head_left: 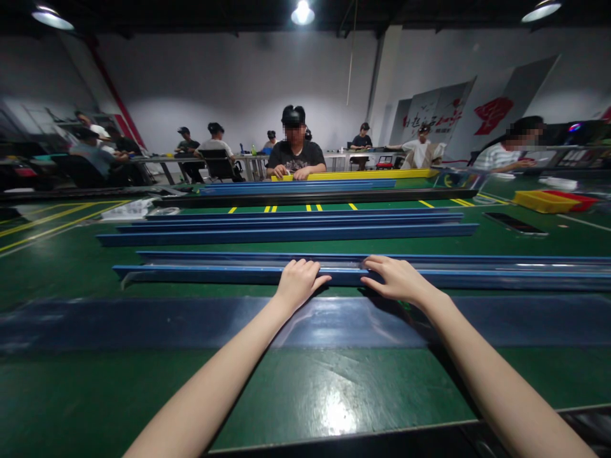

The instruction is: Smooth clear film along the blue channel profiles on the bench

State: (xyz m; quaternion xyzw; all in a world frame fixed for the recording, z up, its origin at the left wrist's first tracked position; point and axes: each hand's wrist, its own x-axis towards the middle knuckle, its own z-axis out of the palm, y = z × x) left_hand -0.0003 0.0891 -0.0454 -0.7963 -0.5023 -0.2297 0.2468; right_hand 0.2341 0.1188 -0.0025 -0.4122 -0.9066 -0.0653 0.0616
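Observation:
A long blue channel-shaped rail [238,274] lies across the green table in front of me, with transparent plastic film along its groove and left end. My left hand [300,284] grips the near wall of this rail, its fingers bent over the top and its thumb pointing right. A short way to the right, my right hand [395,278] takes hold of the same rail, fingers reaching over the groove and thumb on the near side. Closer to me, a wide transparent plastic strip [191,323] lies flat, passing below both wrists.
Beyond the rail lie more blue rails [286,234] and a long black bar [315,198]. At right are a phone [515,223] and yellow and red trays [544,201]. A co-worker [296,152] sits opposite by a yellow bar [367,174]. The table's near edge [344,439] runs below my arms.

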